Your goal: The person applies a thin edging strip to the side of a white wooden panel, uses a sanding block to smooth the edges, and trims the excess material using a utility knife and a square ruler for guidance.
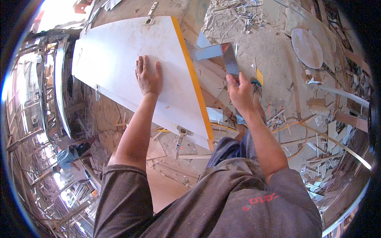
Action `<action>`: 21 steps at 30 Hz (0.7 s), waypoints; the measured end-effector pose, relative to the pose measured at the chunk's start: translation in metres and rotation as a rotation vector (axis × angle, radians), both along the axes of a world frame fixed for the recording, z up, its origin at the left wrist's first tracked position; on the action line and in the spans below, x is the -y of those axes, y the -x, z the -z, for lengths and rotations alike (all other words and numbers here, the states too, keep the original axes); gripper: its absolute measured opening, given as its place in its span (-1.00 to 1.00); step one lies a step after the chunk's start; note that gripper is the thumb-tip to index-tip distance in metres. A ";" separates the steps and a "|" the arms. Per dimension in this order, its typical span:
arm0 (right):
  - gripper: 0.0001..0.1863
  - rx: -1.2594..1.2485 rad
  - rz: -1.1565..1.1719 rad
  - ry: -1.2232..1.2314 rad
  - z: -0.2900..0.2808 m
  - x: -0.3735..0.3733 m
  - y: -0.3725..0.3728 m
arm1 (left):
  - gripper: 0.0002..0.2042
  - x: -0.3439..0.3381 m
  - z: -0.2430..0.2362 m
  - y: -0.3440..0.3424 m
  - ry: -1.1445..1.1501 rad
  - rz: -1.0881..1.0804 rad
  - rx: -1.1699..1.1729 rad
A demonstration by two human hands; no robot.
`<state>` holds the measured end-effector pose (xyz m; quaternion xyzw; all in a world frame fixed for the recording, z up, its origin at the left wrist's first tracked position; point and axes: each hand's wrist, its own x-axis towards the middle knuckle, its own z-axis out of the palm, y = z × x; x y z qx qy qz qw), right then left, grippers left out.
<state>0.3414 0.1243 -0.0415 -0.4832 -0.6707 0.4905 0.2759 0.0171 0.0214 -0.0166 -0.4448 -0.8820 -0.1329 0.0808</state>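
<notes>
A white cabinet door panel (115,51) with a bright yellow edge (192,79) lies in front of me on the left. My left hand (149,77) rests flat on its face, fingers stretched out. Metal hinges stick out from its sides: one hinge (149,20) at the far side and another hinge (181,137) at the near side. Just right of the yellow edge, my right hand (241,91) is closed around an L-shaped flat grey tool (231,63). Motion blurs the tool, and its exact kind is unclear. It appears apart from the panel.
Wood scraps and offcuts (317,158) litter the dusty ground. An oval white board (307,48) lies at the far right. A yellowish strip or hose (337,144) curves across the right side. On the left are stacked timber (35,174) and a person (67,158).
</notes>
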 end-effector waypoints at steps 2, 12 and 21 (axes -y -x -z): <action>-0.61 0.020 0.002 -0.002 0.006 0.001 -0.004 | -0.35 -0.002 0.001 0.002 -0.011 0.020 -0.012; -0.61 0.018 -0.001 0.081 -0.017 0.021 -0.020 | -0.37 -0.001 -0.004 -0.001 0.008 0.039 -0.051; -0.57 -0.039 0.020 0.172 -0.016 0.030 -0.029 | -0.35 -0.001 0.004 0.004 -0.023 0.021 -0.035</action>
